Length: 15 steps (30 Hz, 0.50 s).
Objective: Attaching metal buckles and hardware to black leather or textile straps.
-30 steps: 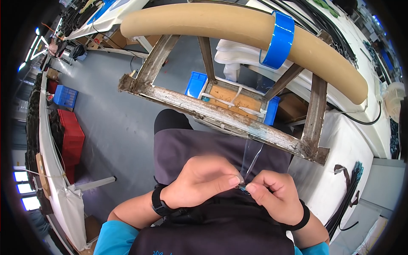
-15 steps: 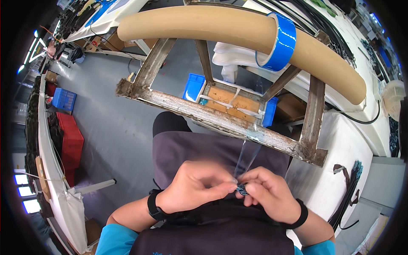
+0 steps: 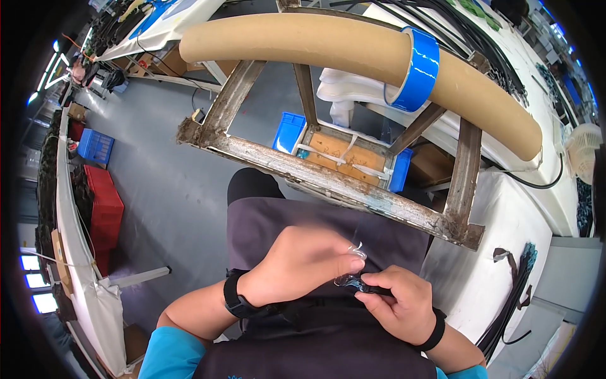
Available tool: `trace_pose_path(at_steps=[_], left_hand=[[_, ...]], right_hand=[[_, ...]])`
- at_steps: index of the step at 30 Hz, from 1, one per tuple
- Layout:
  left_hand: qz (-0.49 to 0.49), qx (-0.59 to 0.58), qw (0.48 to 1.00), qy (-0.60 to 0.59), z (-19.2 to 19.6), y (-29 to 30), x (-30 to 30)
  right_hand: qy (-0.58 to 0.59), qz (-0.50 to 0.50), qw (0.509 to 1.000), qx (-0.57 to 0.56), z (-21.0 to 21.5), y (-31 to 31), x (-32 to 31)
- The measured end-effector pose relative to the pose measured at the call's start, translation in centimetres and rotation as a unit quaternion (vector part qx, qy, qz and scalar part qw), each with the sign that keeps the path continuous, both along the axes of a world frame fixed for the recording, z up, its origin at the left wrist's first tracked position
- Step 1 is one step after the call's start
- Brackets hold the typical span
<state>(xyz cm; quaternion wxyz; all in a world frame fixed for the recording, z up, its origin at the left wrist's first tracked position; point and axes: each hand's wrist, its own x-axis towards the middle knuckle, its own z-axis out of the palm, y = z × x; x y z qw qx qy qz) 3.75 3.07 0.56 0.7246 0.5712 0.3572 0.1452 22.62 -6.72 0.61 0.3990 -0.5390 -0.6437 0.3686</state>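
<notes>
My left hand (image 3: 297, 258) is closed in a pinch over my lap, gripping a crumpled strip of clear film or tape (image 3: 358, 249) that curls above the fingertips. The hand is partly smeared by motion. Just to its right, my right hand (image 3: 404, 303) grips a thin black strip (image 3: 377, 290) between thumb and fingers. A dark, bluish, shiny end of that strip points at my left fingertips, with clear film around or beside it; I cannot tell which. Part of the strip is hidden inside my right hand.
A worn metal frame (image 3: 297, 165) stands before my knees, carrying a long cardboard tube (image 3: 297, 41) with a blue tape ring (image 3: 421, 69) around it. Blue bins (image 3: 289, 129) sit underneath. Black strips with bluish ends (image 3: 521, 284) hang at right by a white-covered table (image 3: 505, 196).
The clear strip stretched between the frame's front bar and my fingers has come away and is now crumpled at my left fingertips. My right hand has moved slightly right and down.
</notes>
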Motion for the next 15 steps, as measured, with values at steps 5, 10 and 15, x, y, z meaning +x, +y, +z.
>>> trace_pose_path(at_steps=[5,10,15], left_hand=[[0.019,0.020,0.998,-0.048,0.0,-0.1,-0.1],[0.009,0.028,0.998,-0.057,0.2,0.0,0.0],[0.004,0.019,0.997,-0.071,-0.9,-0.7,-0.1]], right_hand=[[0.015,0.002,0.999,-0.052,0.5,0.3,0.3],[0.059,0.035,0.979,-0.193,0.8,1.0,1.4],[0.146,0.098,0.920,-0.351,0.5,2.3,2.6]])
